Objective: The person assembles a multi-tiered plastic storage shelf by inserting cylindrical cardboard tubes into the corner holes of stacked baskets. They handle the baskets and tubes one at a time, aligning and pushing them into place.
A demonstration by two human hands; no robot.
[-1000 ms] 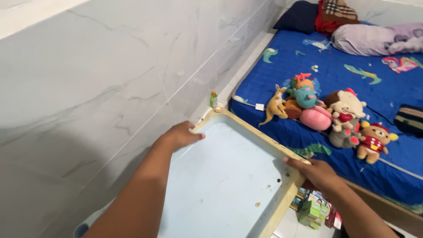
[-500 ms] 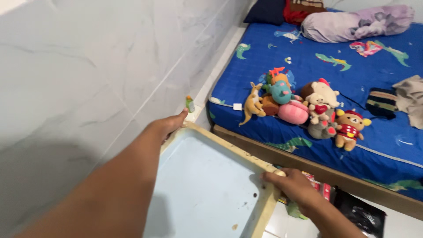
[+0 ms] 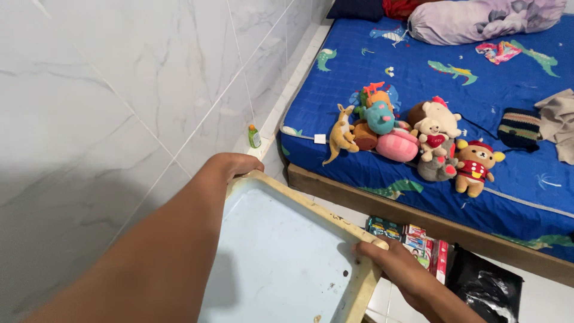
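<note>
I hold a flat pale-blue board with a cream rim (image 3: 281, 245), tilted toward me beside the marble wall. My left hand (image 3: 234, 165) grips its far left corner. At the right corner my right hand (image 3: 388, 260) is closed over the rim, thumb on the blue face. The surface shows a few small brown specks near my right hand.
A bed with a blue patterned sheet (image 3: 418, 90) on a wooden frame (image 3: 430, 224) lies ahead, with several plush toys (image 3: 412, 137) near its edge. A small green bottle (image 3: 255, 137) stands on the ledge by the wall. Small boxes (image 3: 412, 239) and a black bag (image 3: 484, 287) lie on the floor.
The board has come back toward me and lower, away from the bed's edge. Both hands kept their grip on its corners. The floor and boxes under the bed came into view.
</note>
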